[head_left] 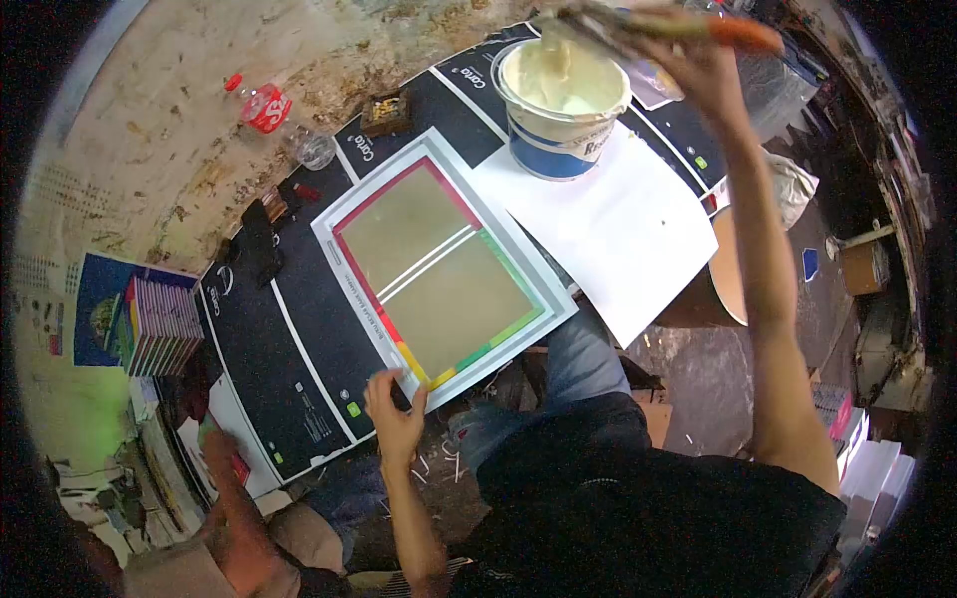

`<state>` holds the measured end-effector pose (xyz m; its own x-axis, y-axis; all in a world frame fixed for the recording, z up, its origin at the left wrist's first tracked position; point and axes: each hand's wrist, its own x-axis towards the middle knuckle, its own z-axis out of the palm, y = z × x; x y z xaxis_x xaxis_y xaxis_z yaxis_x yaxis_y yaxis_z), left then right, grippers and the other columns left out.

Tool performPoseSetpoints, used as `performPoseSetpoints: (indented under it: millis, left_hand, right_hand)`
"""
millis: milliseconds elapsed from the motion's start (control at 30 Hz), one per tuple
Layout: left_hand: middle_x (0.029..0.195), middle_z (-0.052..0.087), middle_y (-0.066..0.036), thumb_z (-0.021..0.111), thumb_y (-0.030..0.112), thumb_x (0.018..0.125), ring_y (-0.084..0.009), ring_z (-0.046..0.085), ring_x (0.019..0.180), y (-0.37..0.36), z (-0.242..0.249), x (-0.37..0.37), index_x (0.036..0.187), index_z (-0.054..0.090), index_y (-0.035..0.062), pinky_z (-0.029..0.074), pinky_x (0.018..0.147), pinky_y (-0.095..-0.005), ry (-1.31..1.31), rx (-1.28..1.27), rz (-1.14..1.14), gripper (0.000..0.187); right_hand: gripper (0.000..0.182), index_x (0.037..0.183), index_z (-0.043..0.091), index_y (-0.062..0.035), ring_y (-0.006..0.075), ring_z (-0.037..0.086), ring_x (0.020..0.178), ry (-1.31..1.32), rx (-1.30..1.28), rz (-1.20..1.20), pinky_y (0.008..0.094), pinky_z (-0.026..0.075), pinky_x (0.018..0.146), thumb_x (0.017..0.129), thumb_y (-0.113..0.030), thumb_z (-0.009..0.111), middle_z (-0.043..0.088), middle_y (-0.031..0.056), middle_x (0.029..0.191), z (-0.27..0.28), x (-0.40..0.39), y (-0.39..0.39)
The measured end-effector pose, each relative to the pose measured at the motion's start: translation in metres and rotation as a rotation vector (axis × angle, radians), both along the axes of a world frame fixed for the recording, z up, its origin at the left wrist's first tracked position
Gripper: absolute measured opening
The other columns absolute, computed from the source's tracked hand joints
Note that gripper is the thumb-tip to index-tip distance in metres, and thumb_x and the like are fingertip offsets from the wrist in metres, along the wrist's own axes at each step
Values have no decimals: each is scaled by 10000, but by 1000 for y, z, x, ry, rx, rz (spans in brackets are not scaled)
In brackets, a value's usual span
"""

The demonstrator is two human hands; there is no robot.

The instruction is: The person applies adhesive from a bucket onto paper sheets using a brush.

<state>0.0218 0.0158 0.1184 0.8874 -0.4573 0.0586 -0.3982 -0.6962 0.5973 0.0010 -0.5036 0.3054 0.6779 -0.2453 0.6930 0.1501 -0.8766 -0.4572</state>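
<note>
A single head-worn fisheye camera looks steeply down from close above onto the black work surface (269,349) and the person's lap.

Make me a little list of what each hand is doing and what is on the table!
left hand: presses the near corner of the frame
right hand: holds a brush over the bucket
bucket: open, holds pale cream paint
paper: white sheet under the bucket
bottle: lies on the ground beyond the table
other person: an arm at lower left
</note>
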Motion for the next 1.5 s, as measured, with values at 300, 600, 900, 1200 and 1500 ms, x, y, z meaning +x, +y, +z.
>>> performPoseSetpoints:
  millis: [300, 600, 900, 1200, 1500]
  left_hand:
    - [994, 566, -166, 665, 212, 855, -309, 529, 936, 64, -22, -84, 1021, 576, -7, 410, 853, -397, 318, -2, 253, 289]
    - [1136, 588, -130, 600, 186, 918, -219, 555, 1041, 46, 28, -46, 1187, 554, -2, 418, 918, -348, 259, -221, 271, 332]
    - [1120, 609, -161, 284, 435, 998, -351, 535, 1099, -67, 3, 240, 1109, 627, 32, 374, 981, -438, 2, -126, -224, 540]
    - [1369, 470, -181, 161, 718, 880, -341, 371, 1327, -110, 4, 273, 1237, 586, 55, 142, 1105, -607, 186, 599, -258, 864]
    - [1438, 403, -135, 132, 716, 880, -317, 297, 1377, -114, 6, 277, 1337, 514, 143, 70, 1105, -622, 180, 557, -273, 827]
  right_hand:
    - [311, 976, 698, -17, 82, 545, 686, 1053, -97, 331, 268, 460, 614, 842, -296, 707, 645, -4, 782, 19, 103, -47]
    - [201, 866, 646, 4, 98, 505, 685, 896, 282, 475, 240, 411, 598, 866, -197, 643, 592, -12, 770, 14, 121, -82]
    - [240, 964, 629, -27, 171, 623, 853, 592, 225, 680, 310, 492, 782, 791, -162, 726, 657, 61, 937, -30, 71, 146]
    - [390, 1132, 598, -118, 262, 572, 941, 551, -284, 869, 391, 424, 842, 743, -114, 582, 601, 76, 999, -185, 3, 328]
    - [480, 1129, 586, -83, 329, 550, 971, 525, -227, 699, 447, 450, 874, 658, -100, 680, 567, 139, 1033, -208, 46, 339]
